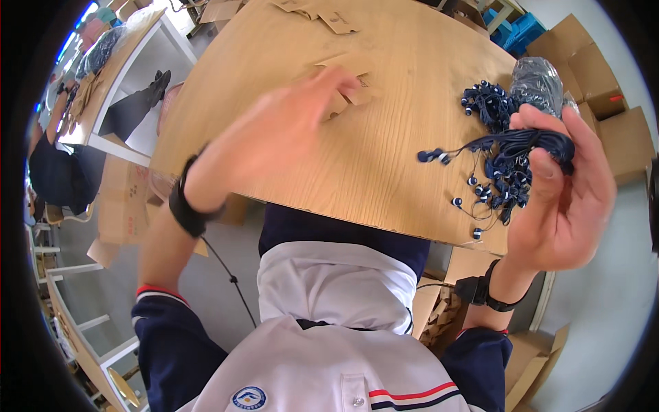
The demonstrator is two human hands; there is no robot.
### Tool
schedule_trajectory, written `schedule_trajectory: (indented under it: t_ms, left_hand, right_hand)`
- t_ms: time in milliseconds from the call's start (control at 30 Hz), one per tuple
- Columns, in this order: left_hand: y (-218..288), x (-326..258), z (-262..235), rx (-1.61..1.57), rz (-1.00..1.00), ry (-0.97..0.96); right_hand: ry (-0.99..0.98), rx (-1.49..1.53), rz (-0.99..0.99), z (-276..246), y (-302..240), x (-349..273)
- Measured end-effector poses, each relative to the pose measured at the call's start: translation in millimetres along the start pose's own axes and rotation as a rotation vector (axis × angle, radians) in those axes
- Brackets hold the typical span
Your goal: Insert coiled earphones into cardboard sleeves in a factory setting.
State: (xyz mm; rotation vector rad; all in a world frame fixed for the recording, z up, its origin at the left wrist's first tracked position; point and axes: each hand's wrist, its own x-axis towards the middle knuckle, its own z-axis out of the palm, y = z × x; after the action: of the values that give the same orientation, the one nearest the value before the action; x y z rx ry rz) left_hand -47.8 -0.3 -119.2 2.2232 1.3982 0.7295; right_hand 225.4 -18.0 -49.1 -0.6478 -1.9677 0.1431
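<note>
My right hand [570, 199] is closed around a coiled bundle of dark wired earphones [532, 143], held above the right side of the table. Two earbuds of that bundle stick out toward the left. Smeared by motion, my left hand [281, 134] is over the middle of the table, its fingertips at some small brown paper packets [357, 90]. Whether it grips one, I cannot make out. Below and behind my right hand lies a heap of similar dark earphones [489, 106] with loose earbuds showing white bands.
Clear plastic wrapping [537, 84] sits behind the earphone heap. More brown packets [336, 22] lie at the table's [412, 165] far side. Cardboard boxes [621, 137] stand to the right. Another table [113, 75] with a person beside it is at the left.
</note>
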Motion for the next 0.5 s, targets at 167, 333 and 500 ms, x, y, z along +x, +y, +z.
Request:
schedule_trajectory:
  t_ms: [167, 333, 500]
  left_hand:
    - [-55, 14, 1, 0.46, 0.366, 0.159]
    - [-43, -1, -1, 0.309, 0.012, -0.015]
    - [38, -27, 13, -0.52, 0.038, 0.151]
  right_hand:
    - [0.045, -0.04, -0.093, -15, 7, 17]
    - [0.22, -0.091, -0.251, -9, 8, 31]
    - [0.254, -0.249, -0.263, -13, -17, 41]
